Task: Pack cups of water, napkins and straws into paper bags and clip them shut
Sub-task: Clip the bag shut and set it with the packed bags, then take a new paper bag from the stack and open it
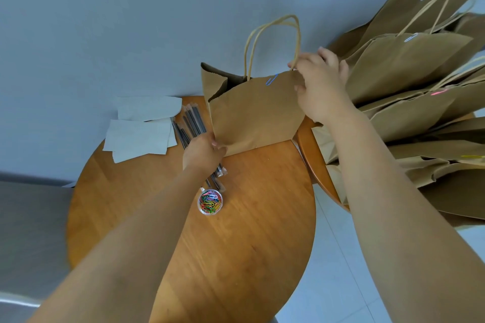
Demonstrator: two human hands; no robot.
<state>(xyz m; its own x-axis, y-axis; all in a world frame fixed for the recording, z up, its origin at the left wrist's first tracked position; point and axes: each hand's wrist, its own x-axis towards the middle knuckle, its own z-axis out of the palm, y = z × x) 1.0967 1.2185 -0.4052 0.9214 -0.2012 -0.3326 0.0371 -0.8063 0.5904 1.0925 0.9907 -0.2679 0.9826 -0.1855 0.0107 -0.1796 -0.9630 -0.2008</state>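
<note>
A brown paper bag [256, 110] with twisted paper handles stands at the far side of a round wooden table [236, 231]. A blue paper clip [271, 79] sits on its top edge. My right hand [319, 86] grips the bag's upper right corner by the handle. My left hand [203, 151] pinches the bag's lower left corner. Wrapped dark straws [191, 122] lie left of the bag, partly under my left hand. White napkins [141, 128] lie further left. A small clear tub of coloured paper clips [210, 202] sits near the table's middle.
A pile of clipped paper bags [409, 86] leans over a second wooden table [312, 160] on the right. A grey surface [29, 231] lies to the left. A pale wall rises behind and light floor tiles show at the lower right.
</note>
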